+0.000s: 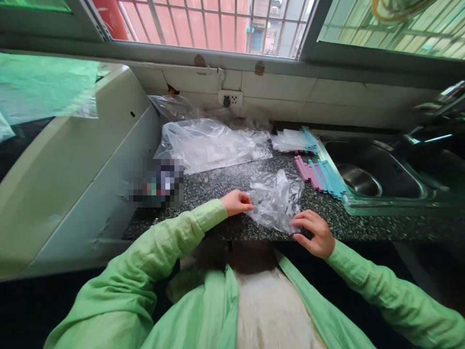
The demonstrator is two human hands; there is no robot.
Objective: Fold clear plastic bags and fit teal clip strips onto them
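A crumpled clear plastic bag [274, 201] lies on the speckled dark countertop [214, 186] in front of me. My left hand [237, 202] is closed, with thumb and fingers pinched at the bag's left edge. At the lower right edge of the bag is my right hand [315, 232]. Its thumb and fingers are apart, and the fingertips reach the plastic or hover just over it; I cannot tell which.
Behind lies a large plastic bag [214, 140] with pale contents. Pink sticks [308, 173] and blue sticks [331, 178] lie near the sink [378, 155], below a stack of translucent bags [290, 140]. A white appliance [101, 150] borders the left side. A wall socket [231, 99] sits behind.
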